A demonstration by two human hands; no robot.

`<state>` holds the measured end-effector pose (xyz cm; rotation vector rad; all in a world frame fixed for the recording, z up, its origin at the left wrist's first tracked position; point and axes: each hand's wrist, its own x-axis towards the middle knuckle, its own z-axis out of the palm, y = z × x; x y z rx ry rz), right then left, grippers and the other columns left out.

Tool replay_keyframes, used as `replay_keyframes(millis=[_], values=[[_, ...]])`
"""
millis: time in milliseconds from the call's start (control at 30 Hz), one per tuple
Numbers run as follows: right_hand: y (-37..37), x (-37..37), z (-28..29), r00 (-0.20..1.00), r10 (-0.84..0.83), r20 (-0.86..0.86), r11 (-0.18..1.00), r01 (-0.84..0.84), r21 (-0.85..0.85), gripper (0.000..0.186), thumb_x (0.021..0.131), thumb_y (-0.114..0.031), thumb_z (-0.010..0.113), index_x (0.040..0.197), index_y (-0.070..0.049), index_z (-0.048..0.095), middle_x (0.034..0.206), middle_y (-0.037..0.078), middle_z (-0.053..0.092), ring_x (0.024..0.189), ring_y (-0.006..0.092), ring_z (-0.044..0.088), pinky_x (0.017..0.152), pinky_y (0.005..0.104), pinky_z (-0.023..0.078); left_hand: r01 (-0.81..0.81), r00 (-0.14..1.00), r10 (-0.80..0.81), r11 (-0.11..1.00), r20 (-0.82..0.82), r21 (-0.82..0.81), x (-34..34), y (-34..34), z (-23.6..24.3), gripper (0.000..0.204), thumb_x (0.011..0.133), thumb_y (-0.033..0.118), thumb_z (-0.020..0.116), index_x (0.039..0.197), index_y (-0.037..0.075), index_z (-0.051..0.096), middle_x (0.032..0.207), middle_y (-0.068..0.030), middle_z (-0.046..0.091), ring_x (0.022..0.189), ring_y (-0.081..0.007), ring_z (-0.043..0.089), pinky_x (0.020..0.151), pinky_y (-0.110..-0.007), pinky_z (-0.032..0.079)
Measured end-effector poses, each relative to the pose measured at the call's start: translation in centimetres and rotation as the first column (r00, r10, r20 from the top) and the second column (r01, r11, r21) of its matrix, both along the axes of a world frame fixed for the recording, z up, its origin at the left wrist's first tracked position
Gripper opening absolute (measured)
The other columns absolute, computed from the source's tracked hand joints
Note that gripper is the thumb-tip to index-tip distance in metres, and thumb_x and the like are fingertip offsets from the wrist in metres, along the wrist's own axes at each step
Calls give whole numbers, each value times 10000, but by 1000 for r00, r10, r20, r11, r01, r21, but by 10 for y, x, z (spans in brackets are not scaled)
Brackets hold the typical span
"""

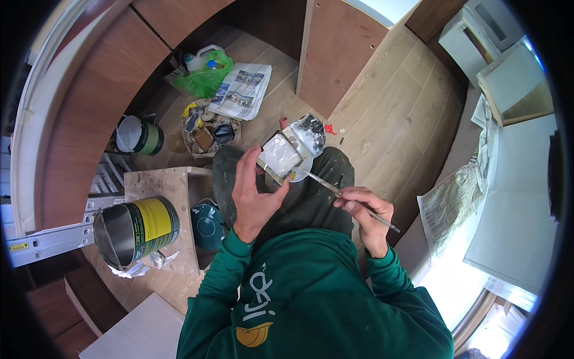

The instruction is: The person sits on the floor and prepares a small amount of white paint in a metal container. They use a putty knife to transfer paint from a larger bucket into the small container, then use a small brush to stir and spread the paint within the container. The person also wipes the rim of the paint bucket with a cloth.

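My left hand (254, 200) grips a small square wooden piece (280, 154) by its near edge, fingers on one side and thumb on the other. Its face is coated white, and brown edges show around it. In my right hand (368, 216) is a thin paintbrush (326, 184), pinched along the handle, with its tip close to the piece's right corner. Just beyond the piece lies a paint-smeared black and white thing (311, 134) whose kind I cannot make out. Part of a whitish round container (305, 169) shows behind the piece, near my knees.
On the left, a large paint can (134, 230) lies on a wooden box (161, 179) beside a metal ladder (54, 239). Ahead are a cardboard box of odds and ends (209, 128), a newspaper (242, 90) and a green bag (206, 78). White panels (514, 221) stand right.
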<state>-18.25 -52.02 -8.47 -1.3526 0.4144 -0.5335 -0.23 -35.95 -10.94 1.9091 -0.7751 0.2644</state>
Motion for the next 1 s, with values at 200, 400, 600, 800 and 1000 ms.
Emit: replay_keyframes(millis=[200,400,600,800,1000], values=[[-9,7,-22,998,32,-57,991,-25,130,211,945,56,597,1123,91,704,1047,242,740,870,279,741,775,345,571,10,1000,-11,1000,-11,-12,-1,-3,-6,803,641,46,914,1368,-7,577,1321,-170,628,1067,-260,668,781,-314,562],[-32,3,-25,992,-4,-122,998,12,69,267,1017,-103,549,1124,87,703,1034,245,744,900,284,741,806,364,566,6,992,-7,1000,-127,-8,3,0,-12,808,631,41,922,1365,14,586,1298,-145,633,1031,-204,666,784,-306,565],[-60,38,-29,968,-191,-160,943,135,-305,557,1106,-400,379,1236,61,664,1243,234,690,1052,290,703,925,385,527,159,912,-187,982,-366,-104,11,4,-7,842,605,-18,926,1373,25,584,1358,-100,574,1044,-146,652,830,-296,576],[-61,77,-17,992,52,-111,998,-49,30,618,1112,-480,364,1258,43,659,1072,124,736,744,142,625,665,268,475,339,867,-335,939,-369,-56,26,5,9,883,593,51,947,1398,52,584,1332,-103,557,919,-152,623,797,-297,556],[-50,91,-13,936,282,-212,940,-224,258,466,1049,-392,589,1080,58,706,684,10,586,550,75,418,531,250,341,444,843,-410,896,-349,21,30,1,19,923,580,72,967,1417,56,578,1363,-104,542,964,-170,620,831,-308,549]])
